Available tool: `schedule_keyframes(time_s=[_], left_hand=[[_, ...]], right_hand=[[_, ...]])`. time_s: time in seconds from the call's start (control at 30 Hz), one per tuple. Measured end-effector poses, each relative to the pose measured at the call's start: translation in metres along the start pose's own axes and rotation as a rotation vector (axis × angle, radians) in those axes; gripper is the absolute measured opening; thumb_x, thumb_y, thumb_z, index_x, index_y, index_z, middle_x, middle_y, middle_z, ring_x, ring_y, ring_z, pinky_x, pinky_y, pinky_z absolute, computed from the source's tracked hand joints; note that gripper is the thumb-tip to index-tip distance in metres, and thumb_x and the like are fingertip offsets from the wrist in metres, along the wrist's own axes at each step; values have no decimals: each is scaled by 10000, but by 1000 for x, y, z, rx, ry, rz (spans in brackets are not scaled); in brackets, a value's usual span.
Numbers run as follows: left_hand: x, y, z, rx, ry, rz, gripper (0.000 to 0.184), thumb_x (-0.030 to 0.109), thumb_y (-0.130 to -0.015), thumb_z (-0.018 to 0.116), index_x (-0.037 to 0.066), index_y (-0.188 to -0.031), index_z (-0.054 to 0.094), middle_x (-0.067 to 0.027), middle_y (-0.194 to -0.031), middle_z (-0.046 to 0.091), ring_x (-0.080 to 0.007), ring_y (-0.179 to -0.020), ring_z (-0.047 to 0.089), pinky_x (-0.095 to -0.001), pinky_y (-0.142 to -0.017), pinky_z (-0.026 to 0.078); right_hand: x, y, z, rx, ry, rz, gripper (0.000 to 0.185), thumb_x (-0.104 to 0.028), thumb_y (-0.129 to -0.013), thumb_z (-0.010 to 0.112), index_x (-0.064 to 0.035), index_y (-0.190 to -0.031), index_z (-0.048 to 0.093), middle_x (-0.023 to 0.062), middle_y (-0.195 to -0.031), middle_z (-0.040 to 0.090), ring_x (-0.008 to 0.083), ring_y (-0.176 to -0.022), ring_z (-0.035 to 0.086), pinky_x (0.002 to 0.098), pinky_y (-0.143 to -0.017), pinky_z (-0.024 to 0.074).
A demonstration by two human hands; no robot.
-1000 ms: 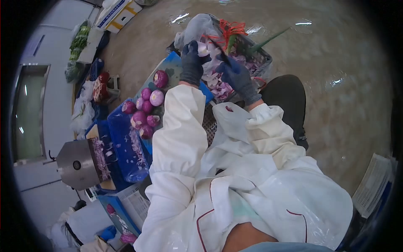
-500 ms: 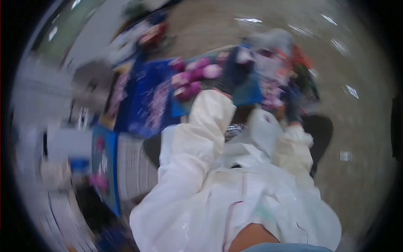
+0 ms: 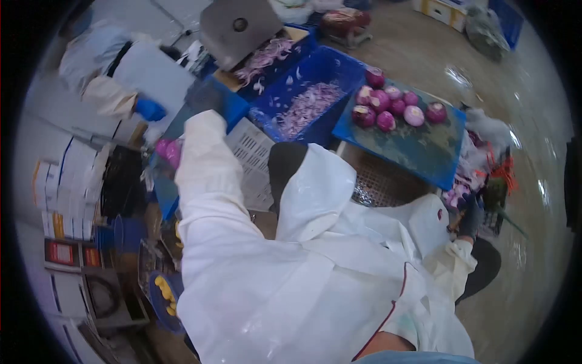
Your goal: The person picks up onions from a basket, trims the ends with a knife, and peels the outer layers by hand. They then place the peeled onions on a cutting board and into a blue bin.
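My left arm reaches forward and left. A dark patch just past its cuff looks like my gloved left hand (image 3: 205, 97), over the blue-edged surface beside the slicing machine; its fingers are blurred. My right hand (image 3: 470, 219), in a dark glove, hangs low at the right, beside a bag of onion scraps (image 3: 459, 193). Its fingers look closed around something brownish that I cannot make out. Several peeled red onions (image 3: 380, 101) sit on a blue-edged cutting board (image 3: 418, 145) before me. Sliced onion (image 3: 312, 106) lies in a blue crate (image 3: 348, 64) left of the board.
A metal slicer cover (image 3: 239, 27) stands beyond more sliced onion. At left, a co-worker's blue-gloved hand (image 3: 150, 110) is near purple onions (image 3: 168, 150). A perforated crate (image 3: 379, 173) sits below the board. Stacked boxes (image 3: 70, 176) and a yellow-filled basin (image 3: 165, 297) stand at left. The floor looks wet.
The view has swung left. My left hand has left the onions on the board and moved far left. My right hand remains low at the right, near the scraps.
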State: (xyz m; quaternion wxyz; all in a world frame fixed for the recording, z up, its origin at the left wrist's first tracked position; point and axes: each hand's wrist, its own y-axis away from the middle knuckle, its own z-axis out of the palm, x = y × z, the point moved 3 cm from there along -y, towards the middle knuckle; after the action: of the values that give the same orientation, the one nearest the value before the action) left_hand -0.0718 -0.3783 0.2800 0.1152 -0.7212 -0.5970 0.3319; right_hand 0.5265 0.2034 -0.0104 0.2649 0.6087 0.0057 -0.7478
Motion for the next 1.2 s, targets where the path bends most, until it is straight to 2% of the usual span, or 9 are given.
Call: schedule_keyframes(time_s=[0.07, 0.23, 0.33, 0.53, 0.6, 0.67, 0.97, 1.03, 1.2], left_hand=[[-14, 0, 16, -387, 124, 119, 441, 375, -910, 422, 155, -1251, 596, -167, -1292, 559, -348, -1229, 498, -459, -995, 412], [2, -7, 7, -492, -144, -155, 526, 507, -903, 401, 162, -1249, 597, -141, -1327, 520, -337, -1236, 477, -513, -961, 415], [34, -5, -38, -420, -180, -307, 585, 586, -898, 389, 166, -1248, 598, -125, -1348, 497, -331, -1240, 464, -545, -940, 416], [190, 38, -88, 471, 153, 777, 271, 295, -916, 535, 107, -1071, 653, -157, -1083, 641, -357, -1006, 601, -454, -867, 477], [270, 73, -145, 203, 821, 748, 273, 261, -886, 589, 54, -1051, 653, -174, -1038, 648, -348, -983, 606, -435, -881, 464], [342, 96, -123, 236, 905, 869, 255, 199, -823, 641, 50, -1028, 670, -175, -1040, 652, -368, -986, 599, -429, -892, 467], [573, 164, -52, -156, 837, 1047, 644, 319, -717, 704, 82, -1285, 512, -210, -1271, 532, -381, -1181, 507, -456, -986, 405], [586, 165, -52, -568, 947, 788, 806, 467, -698, 729, 69, -1344, 459, -240, -1322, 498, -410, -1216, 475, -459, -1031, 375], [585, 162, -22, -458, 1009, 857, 803, 526, -729, 701, 41, -1328, 471, -249, -1224, 564, -420, -1161, 516, -464, -978, 413]], right_hand=[[1, 2, 1, -16, 12, 1, 311, -180, -892, 637, -67, -1177, 577, 73, -980, 653, 158, -784, 616, 294, -634, 497], [-4, 17, 3, 73, 30, -19, 405, -106, -833, 632, -50, -1216, 513, 104, -951, 640, 175, -729, 615, 311, -595, 494], [12, -6, -31, 288, 941, -236, 492, -174, -795, 661, -49, -1244, 503, 133, -882, 662, 224, -809, 653, 376, -667, 509], [-54, 41, 33, 468, 751, -472, 607, -227, -797, 649, 14, -1311, 433, 285, -1014, 613, 440, -966, 592, 489, -810, 474], [-37, 33, 54, 376, 808, -492, 608, -223, -809, 620, 38, -1316, 410, 303, -998, 606, 469, -960, 578, 519, -804, 471], [34, 5, 65, 7, 1034, -604, 505, -187, -832, 583, 54, -1244, 420, 311, -983, 598, 457, -935, 591, 520, -787, 473], [1, 73, 98, 65, 1211, -529, 489, -148, -815, 557, -17, -1280, 477, 214, -919, 623, 349, -821, 644, 464, -680, 523], [5, 85, 107, 16, 1178, -511, 506, -150, -813, 565, -18, -1290, 458, 231, -961, 622, 367, -832, 643, 474, -691, 519], [23, 72, 105, -57, 976, -324, 522, -182, -831, 560, 10, -1296, 424, 279, -1103, 589, 425, -903, 620, 495, -757, 500]])
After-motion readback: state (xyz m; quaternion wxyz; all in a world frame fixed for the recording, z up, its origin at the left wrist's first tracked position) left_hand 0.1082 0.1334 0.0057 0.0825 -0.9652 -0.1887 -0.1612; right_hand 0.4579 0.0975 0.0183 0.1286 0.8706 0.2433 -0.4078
